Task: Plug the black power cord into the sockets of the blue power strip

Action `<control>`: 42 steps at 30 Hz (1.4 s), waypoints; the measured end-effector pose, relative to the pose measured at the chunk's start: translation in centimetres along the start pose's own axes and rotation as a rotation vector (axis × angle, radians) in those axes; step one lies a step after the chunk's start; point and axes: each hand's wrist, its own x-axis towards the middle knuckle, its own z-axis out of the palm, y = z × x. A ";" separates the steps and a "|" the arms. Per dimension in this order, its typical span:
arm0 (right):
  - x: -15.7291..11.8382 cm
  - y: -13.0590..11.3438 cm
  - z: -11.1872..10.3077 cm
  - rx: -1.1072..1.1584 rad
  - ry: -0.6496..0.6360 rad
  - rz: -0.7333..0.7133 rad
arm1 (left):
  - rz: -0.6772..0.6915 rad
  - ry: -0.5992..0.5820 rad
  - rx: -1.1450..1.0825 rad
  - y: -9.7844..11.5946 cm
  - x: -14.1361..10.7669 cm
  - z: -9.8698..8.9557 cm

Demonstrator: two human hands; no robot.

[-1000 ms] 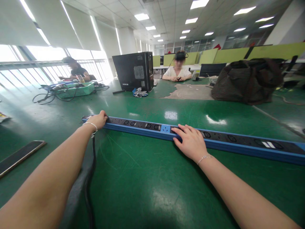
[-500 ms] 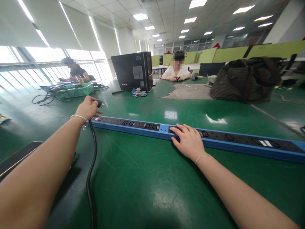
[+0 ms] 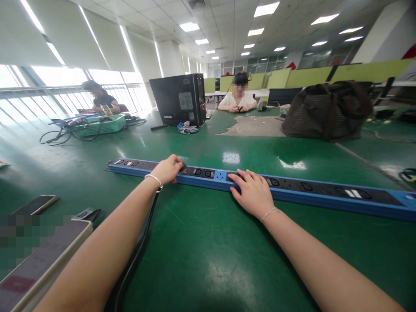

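Observation:
A long blue power strip (image 3: 191, 183) with black socket panels lies across the green table in front of me. My left hand (image 3: 167, 169) grips a black power plug (image 3: 183, 167) by its body, right over the sockets left of the strip's middle. The plug's prongs are hidden, so whether they sit in a socket I cannot tell. Its black cable (image 3: 143, 242) runs down from my wrist toward the table's near side. My right hand (image 3: 254, 190) rests on the strip just right of the blue socket (image 3: 220, 175), fingers spread over its top and thumb against the front side.
Two phone-like slabs (image 3: 61, 255) lie at the near left. Farther back are a green basket (image 3: 112, 125) with cables, a black computer case (image 3: 177, 99), gloves (image 3: 187, 128) and a large dark bag (image 3: 325, 112). Two people sit beyond, one at the left, one across the table.
My left hand has carried the plug rightward and down from above the strip's left end to the sockets nearer the middle. My right hand stays on the strip.

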 end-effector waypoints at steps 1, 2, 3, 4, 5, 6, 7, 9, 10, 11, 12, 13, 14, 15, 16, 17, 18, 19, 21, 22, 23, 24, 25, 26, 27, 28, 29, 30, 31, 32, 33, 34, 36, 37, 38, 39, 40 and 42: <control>0.0 0.0 0.0 0.002 -0.002 0.001 | -0.002 -0.005 0.018 0.2 0.1 0.3; 0.0 0.0 0.0 0.005 -0.003 0.001 | -0.005 -0.004 0.033 0.4 0.1 0.4; 0.0 0.0 0.0 0.008 -0.004 0.003 | -0.006 -0.001 0.042 0.5 0.3 0.5; 0.0 0.0 0.0 0.010 -0.005 0.005 | -0.007 0.004 0.050 0.6 0.4 0.6; 0.0 0.0 0.0 0.013 -0.006 0.008 | -0.006 0.008 0.060 0.7 0.5 0.6; 0.0 0.0 0.0 0.015 -0.008 0.011 | -0.005 0.011 0.072 0.8 0.6 0.6; 0.0 0.0 0.0 0.017 -0.009 0.013 | -0.004 0.013 0.085 0.9 0.6 0.6; 0.0 0.0 0.0 0.020 -0.013 0.016 | -0.002 0.020 0.117 1.1 0.7 0.7; 0.0 0.0 0.0 0.022 -0.015 0.017 | -0.001 0.027 0.135 1.3 0.6 0.7; 0.0 0.0 0.0 0.023 -0.016 0.017 | 0.000 0.036 0.154 1.4 0.6 0.8; 0.0 0.0 0.0 0.025 -0.017 0.016 | 0.000 0.047 0.174 1.6 0.6 0.8; 0.0 0.0 0.0 0.026 -0.017 0.017 | -0.001 0.059 0.194 1.8 0.5 0.9; 0.0 0.0 0.0 0.026 -0.018 0.016 | -0.002 0.069 0.212 2.0 0.5 1.0; 0.0 0.0 0.0 0.027 -0.018 0.016 | -0.005 0.076 0.227 2.2 0.5 1.1; 0.0 0.0 0.0 0.027 -0.018 0.017 | -0.007 0.081 0.239 2.3 0.5 1.1; 0.0 0.0 0.0 0.028 -0.017 0.018 | -0.010 0.083 0.247 2.4 0.5 1.2; 0.0 0.0 0.0 0.028 -0.017 0.019 | -0.012 0.081 0.250 2.4 0.6 1.2; 0.0 0.0 0.0 0.028 -0.016 0.018 | -0.015 0.077 0.249 2.4 0.6 1.1; 0.0 -0.1 0.0 0.027 -0.013 0.017 | -0.023 0.063 0.238 2.3 0.8 1.0; 0.0 -0.1 0.0 0.026 -0.011 0.015 | -0.029 0.054 0.230 2.1 0.8 1.0; 0.0 -0.1 0.0 0.026 -0.011 0.014 | -0.035 0.044 0.222 2.0 0.9 0.9; 0.0 -0.1 0.0 0.026 -0.010 0.014 | -0.041 0.035 0.213 1.9 1.0 0.9; 0.0 -0.1 0.0 0.027 -0.010 0.015 | -0.047 0.026 0.206 1.8 1.0 0.9; 0.0 -0.1 0.0 0.029 -0.011 0.016 | -0.052 0.017 0.199 1.7 1.0 0.9; 0.0 -0.1 0.0 0.031 -0.013 0.016 | -0.056 0.010 0.193 1.6 1.1 0.9; 0.0 -0.1 0.0 0.033 -0.014 0.018 | -0.058 0.005 0.189 1.5 1.1 1.0; 0.0 -0.1 0.0 0.036 -0.016 0.019 | -0.060 0.002 0.186 1.5 1.2 1.1; 0.0 -0.1 0.0 0.038 -0.018 0.021 | -0.060 0.000 0.187 1.5 1.2 1.1; 0.0 -0.1 0.0 0.041 -0.019 0.022 | -0.060 0.000 0.190 1.5 1.2 1.2; 0.0 -0.1 0.0 0.043 -0.020 0.023 | -0.060 0.001 0.196 1.6 1.3 1.3; 0.0 -0.1 0.0 0.044 -0.021 0.024 | -0.059 0.002 0.205 1.6 1.3 1.3; 0.0 -0.1 0.0 0.045 -0.021 0.024 | -0.059 0.002 0.214 1.7 1.3 1.3; 0.0 -0.1 0.0 0.046 -0.025 0.025 | -0.057 0.004 0.235 1.8 1.2 1.3; 0.0 -0.1 0.0 0.046 -0.027 0.026 | -0.056 0.005 0.246 1.9 1.1 1.2; 0.0 -0.1 -0.1 0.046 -0.029 0.027 | -0.055 0.007 0.257 2.0 1.1 1.2; 0.0 -0.1 -0.1 0.046 -0.030 0.027 | -0.054 0.010 0.270 2.1 1.0 1.2; 0.0 -0.1 -0.1 0.046 -0.031 0.027 | -0.052 0.014 0.285 2.2 0.9 1.2; 0.0 -0.1 -0.1 0.045 -0.031 0.025 | -0.047 0.018 0.317 2.5 0.8 1.3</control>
